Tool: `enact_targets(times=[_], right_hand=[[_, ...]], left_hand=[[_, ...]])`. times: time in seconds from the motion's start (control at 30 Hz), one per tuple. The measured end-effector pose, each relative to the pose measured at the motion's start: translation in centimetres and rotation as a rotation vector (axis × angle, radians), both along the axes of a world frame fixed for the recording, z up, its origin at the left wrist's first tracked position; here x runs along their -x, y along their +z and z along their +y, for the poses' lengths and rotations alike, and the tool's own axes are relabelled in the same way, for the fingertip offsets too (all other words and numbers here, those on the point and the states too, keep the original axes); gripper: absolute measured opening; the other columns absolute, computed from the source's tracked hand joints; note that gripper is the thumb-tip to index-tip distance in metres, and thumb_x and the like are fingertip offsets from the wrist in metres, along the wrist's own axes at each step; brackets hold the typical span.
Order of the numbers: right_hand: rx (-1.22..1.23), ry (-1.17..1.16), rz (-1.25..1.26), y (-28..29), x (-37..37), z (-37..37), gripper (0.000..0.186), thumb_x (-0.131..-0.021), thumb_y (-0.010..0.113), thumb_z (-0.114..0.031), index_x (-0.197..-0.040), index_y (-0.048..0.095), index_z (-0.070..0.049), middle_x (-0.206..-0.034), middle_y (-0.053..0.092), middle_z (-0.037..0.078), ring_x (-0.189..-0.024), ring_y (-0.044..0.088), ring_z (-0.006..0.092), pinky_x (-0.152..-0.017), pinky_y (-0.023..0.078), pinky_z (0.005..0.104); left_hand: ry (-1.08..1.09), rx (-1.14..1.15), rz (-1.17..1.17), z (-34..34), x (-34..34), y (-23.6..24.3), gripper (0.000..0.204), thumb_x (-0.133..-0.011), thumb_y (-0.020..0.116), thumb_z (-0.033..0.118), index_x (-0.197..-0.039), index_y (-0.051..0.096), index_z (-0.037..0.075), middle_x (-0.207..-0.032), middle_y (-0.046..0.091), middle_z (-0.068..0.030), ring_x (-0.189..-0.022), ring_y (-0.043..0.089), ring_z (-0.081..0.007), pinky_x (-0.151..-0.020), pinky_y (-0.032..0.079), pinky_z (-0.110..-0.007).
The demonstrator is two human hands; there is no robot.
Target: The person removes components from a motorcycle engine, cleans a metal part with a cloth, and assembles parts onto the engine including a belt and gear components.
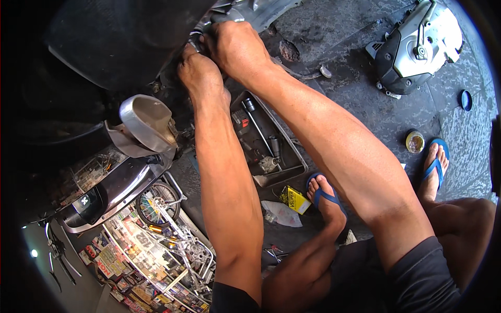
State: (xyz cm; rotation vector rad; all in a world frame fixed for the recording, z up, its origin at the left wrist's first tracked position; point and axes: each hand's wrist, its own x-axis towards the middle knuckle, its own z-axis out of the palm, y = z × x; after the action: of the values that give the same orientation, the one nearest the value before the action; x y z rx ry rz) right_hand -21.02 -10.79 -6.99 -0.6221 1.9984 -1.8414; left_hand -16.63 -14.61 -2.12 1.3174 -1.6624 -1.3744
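Above, both hands reach up side by side into the dark underside of a motorbike. Left hand [201, 73]: fingers curled and pressed against the engine area; what it grips is hidden. Right hand [235, 47]: touching the left, closed over a grey metal casing [250, 10] at the top; whether it holds a tool cannot be told. Just below the left wrist, a silver exhaust pipe [146, 122] juts out. Under the right forearm lies a dark tool tray [289, 172] holding a socket wrench [258, 128]. Well to the right of both hands, a detached engine cover [417, 47] rests on the concrete floor [365, 104], with a small round tin [415, 141] near a blue sandal [436, 167].
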Motion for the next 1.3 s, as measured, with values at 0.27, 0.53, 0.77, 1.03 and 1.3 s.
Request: enact_targets(times=[0.27, 0.53, 0.77, 1.03, 1.3], right_hand=[[-0.044, -0.026, 0.008, 0.1, -0.1, -0.5, 0.021, -0.083, 0.062, -0.015, -0.087, 0.075, 0.001, -0.084, 0.07, 0.027, -0.085, 0.071, 0.0409, -0.08, 0.056, 0.0469], [-0.009, 0.075, -0.12, 1.1, 0.3, 0.4, 0.019, -0.081, 0.063, -0.012, -0.086, 0.075, 0.001, -0.081, 0.07, 0.025, -0.083, 0.071, 0.0396, -0.079, 0.057, 0.0448], [-0.027, -0.005, -0.018, 0.5, 0.1, -0.3, 0.018, -0.082, 0.063, -0.012, -0.083, 0.075, 0.001, -0.074, 0.07, 0.024, -0.077, 0.072, 0.0379, -0.076, 0.058, 0.0437], [0.028, 0.035, -0.137, 1.1, 0.9, 0.1, 0.027, -0.089, 0.064, -0.021, -0.081, 0.074, 0.002, -0.073, 0.07, 0.023, -0.074, 0.072, 0.0366, -0.074, 0.058, 0.0429], [0.039, 0.011, -0.083, 0.6, 0.9, -0.3, 0.027, -0.087, 0.066, -0.023, -0.082, 0.075, 0.002, -0.078, 0.07, 0.026, -0.077, 0.071, 0.0395, -0.074, 0.058, 0.0441]], left_hand=[[-0.077, -0.046, -0.014, -0.6, -0.3, 0.3, 0.041, -0.105, 0.039, 0.032, -0.118, 0.058, -0.001, -0.108, 0.064, -0.0134, -0.094, 0.066, -0.0246, -0.075, 0.055, -0.039], [-0.086, -0.045, -0.022, -0.9, -0.6, 0.6, 0.04, -0.105, 0.04, 0.033, -0.118, 0.056, 0.0, -0.107, 0.063, -0.0139, -0.091, 0.064, -0.0248, -0.072, 0.052, -0.037], [-0.044, -0.065, -0.008, -0.5, 0.1, 0.7, 0.038, -0.105, 0.04, 0.033, -0.114, 0.059, 0.002, -0.096, 0.063, -0.0092, -0.074, 0.058, -0.0168, -0.057, 0.04, -0.03], [-0.126, -0.05, -0.033, -0.7, -0.4, 0.9, 0.039, -0.106, 0.039, 0.036, -0.108, 0.061, 0.003, -0.09, 0.062, -0.006, -0.069, 0.056, -0.0153, -0.055, 0.04, -0.028], [-0.13, -0.091, -0.013, -1.7, -0.7, 0.5, 0.041, -0.105, 0.04, 0.037, -0.106, 0.062, 0.003, -0.088, 0.062, -0.0064, -0.067, 0.058, -0.0137, -0.051, 0.041, -0.027]])
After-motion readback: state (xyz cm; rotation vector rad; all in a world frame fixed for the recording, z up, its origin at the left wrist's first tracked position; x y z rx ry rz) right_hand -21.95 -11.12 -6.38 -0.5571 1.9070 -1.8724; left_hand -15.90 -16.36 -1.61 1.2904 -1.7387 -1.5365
